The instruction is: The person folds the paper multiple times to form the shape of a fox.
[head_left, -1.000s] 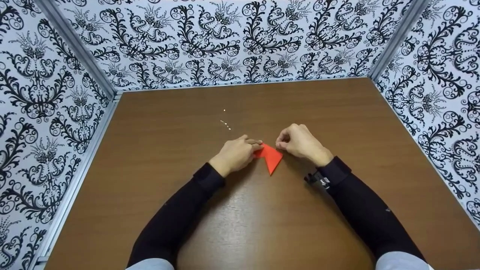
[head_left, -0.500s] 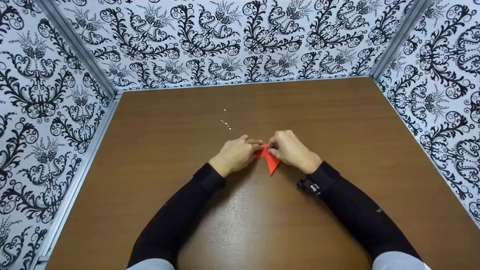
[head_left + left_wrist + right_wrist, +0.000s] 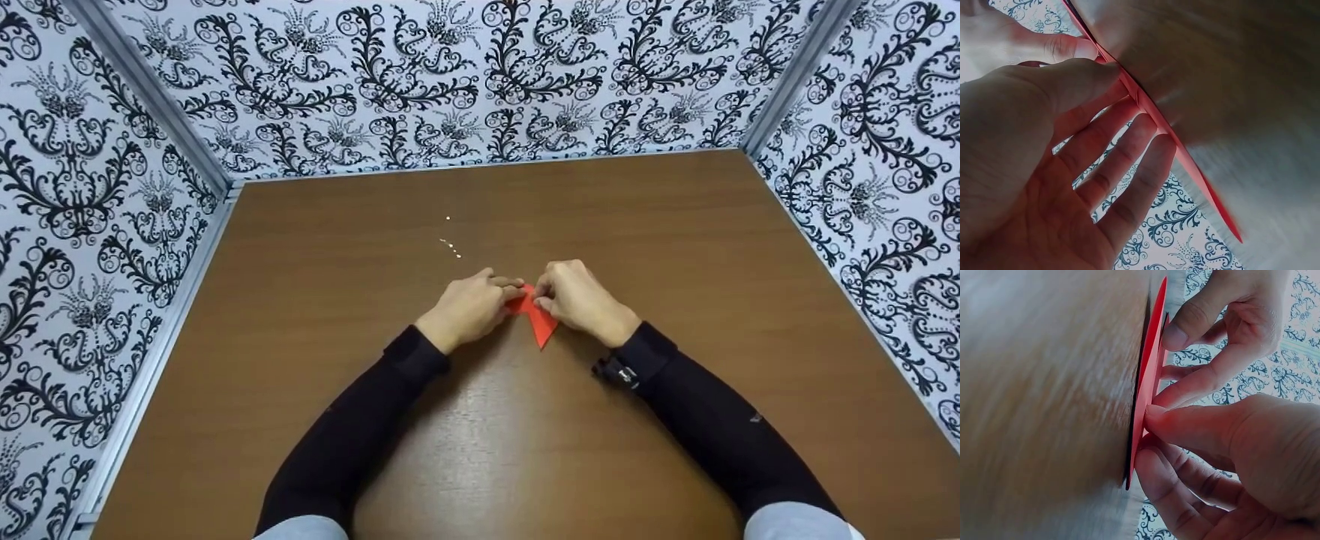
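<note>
A folded sheet of red paper (image 3: pixel 543 325) lies flat on the brown table, a pointed corner aimed at the person. My left hand (image 3: pixel 471 307) presses its left part; in the left wrist view, long straight fingers (image 3: pixel 1145 157) rest their tips along the paper strip (image 3: pixel 1203 181). On the paper's right side, my right hand (image 3: pixel 583 300) has its fingers bent. Seen from the right wrist, the thumb (image 3: pixel 1185 422) and a finger meet at a layer of the red paper (image 3: pixel 1148 391). Both hands cover parts of the folds.
Small white specks (image 3: pixel 450 246) of light or scraps mark the table (image 3: pixel 360 225) beyond the hands; which they are I cannot tell. Black-and-white patterned walls (image 3: pixel 450 82) rise at the back and sides. A small device (image 3: pixel 619 373) sits under the right wrist.
My right hand has come left and slightly nearer, from beside the paper onto it, and its fingers meet the paper. The left hand stays in place.
</note>
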Demonstrator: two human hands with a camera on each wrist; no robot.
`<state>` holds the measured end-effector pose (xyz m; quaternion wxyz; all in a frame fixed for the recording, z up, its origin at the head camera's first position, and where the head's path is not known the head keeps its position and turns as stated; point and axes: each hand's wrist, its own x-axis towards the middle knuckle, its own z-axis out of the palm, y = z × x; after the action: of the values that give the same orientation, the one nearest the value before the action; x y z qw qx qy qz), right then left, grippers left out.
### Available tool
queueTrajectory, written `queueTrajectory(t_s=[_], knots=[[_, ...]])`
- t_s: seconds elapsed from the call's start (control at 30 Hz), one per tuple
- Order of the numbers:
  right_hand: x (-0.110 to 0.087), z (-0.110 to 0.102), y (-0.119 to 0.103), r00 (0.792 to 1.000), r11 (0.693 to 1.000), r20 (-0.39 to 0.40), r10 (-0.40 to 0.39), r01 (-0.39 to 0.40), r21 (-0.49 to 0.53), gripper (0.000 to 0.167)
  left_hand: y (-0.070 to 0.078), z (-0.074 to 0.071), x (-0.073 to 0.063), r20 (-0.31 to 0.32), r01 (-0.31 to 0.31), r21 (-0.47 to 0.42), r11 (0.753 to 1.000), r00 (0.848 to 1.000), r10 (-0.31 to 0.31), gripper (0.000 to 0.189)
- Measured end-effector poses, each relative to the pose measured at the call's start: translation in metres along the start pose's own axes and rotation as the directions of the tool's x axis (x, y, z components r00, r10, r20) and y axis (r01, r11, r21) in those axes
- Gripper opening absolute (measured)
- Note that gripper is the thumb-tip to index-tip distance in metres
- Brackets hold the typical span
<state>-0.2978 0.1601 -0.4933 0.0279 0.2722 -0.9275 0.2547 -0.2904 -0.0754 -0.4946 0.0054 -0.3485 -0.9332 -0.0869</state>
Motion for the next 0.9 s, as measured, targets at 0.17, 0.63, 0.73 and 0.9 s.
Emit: queueTrajectory(t_s=[0.17,0.63,0.73,0.9], knots=[[0.000,0.000,0.000,1.000,1.000,-0.001,0.012,-0.012,0.000,0.006,-0.003,0.002,-0.001,-0.004,0.000,-0.024,1.000,1.000,0.000,0.039],[-0.002,0.002,-0.002,0.999,0.999,0.001,0.039,-0.039,-0.002,0.006,-0.011,-0.005,-0.001,-0.006,0.012,-0.032,0.999,1.000,-0.012,0.033],[-0.002,0.003,-0.001,1.000,0.999,-0.005,0.031,-0.031,-0.011,0.007,-0.017,-0.010,-0.003,-0.031,0.056,-0.036,0.998,0.998,-0.057,0.028],[-0.003,0.002,-0.002,1.000,1.000,-0.017,0.025,-0.025,-0.009,0.007,-0.029,-0.018,-0.007,-0.073,0.155,-0.049,0.987,0.985,-0.159,0.020]])
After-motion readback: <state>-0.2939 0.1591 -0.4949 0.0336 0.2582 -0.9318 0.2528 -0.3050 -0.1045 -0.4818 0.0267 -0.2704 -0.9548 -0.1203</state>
